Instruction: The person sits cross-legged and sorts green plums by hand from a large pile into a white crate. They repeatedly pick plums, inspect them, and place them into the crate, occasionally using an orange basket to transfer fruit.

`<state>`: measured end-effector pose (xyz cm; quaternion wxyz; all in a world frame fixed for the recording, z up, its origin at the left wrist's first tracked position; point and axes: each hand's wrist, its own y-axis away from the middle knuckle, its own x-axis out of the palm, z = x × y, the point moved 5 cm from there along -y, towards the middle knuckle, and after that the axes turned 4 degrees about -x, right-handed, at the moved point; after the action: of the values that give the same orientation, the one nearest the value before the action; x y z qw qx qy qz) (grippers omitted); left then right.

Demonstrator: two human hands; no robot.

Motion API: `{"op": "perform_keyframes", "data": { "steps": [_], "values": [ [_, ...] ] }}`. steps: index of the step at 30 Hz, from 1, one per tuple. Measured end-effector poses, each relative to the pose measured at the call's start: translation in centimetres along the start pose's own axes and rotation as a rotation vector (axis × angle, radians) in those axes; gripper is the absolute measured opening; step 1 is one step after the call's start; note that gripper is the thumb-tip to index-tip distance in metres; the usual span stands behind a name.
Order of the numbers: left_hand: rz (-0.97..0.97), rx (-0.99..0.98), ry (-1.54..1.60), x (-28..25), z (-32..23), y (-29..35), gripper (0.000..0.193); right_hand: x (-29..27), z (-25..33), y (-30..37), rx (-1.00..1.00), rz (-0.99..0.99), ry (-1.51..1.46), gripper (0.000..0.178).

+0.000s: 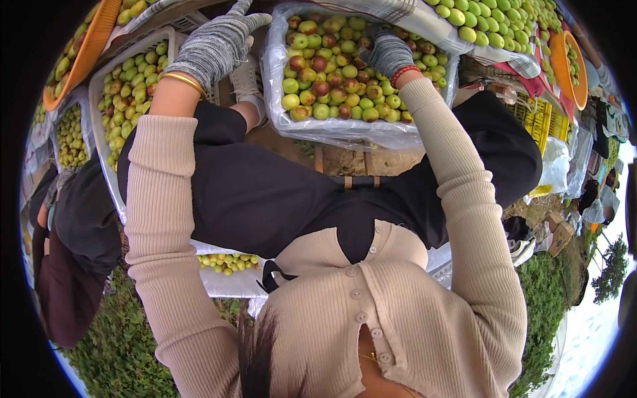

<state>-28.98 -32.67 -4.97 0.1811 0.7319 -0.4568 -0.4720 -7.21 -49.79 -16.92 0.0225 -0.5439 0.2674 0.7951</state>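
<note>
Both hands wear grey knit gloves and work at crates of small round fruit. Her right hand (388,53) is down in the plastic-lined crate (279,99) straight ahead, palm down and fingers curled into the heap of green and reddish-brown fruit (332,86); whether it has closed on one piece or only rests among them I cannot tell, since the glove hides the fingertips. Her left hand (215,40) hangs just above the gap between that crate and the white crate (99,86) of green fruit to the left, fingers spread loosely and apart, holding nothing that shows; a thin gold bangle (182,81) sits at its wrist, a red bead bracelet (403,71) at the other. To pick through such fruit well, I judge it best to lift pieces lightly with the fingertips instead of raking, so the skins are not bruised, and to keep the plastic lining flat against the crate wall so nothing rolls under it. More fruit lies heaped on a cloth (504,26) beyond, with an orange basin (576,66) at the far right and another person's dark sleeve (73,219) at the left.
</note>
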Motion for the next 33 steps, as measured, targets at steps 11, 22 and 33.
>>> {"op": "perform_keyframes", "data": {
  "steps": [11,22,33],
  "values": [
    [-0.204,0.324,-0.639,0.1,0.5,-1.3,0.035,3.6,2.9,-0.3,0.016,-0.045,-0.45,0.044],
    [-0.211,0.35,-0.848,-0.2,-1.7,1.1,0.047,-0.9,-6.3,1.7,0.18,-0.151,-0.263,0.039],
    [-0.236,0.339,-0.724,0.4,-0.1,-0.3,0.044,1.6,-4.8,-2.3,0.097,0.001,-0.358,0.054]
  ]
}}
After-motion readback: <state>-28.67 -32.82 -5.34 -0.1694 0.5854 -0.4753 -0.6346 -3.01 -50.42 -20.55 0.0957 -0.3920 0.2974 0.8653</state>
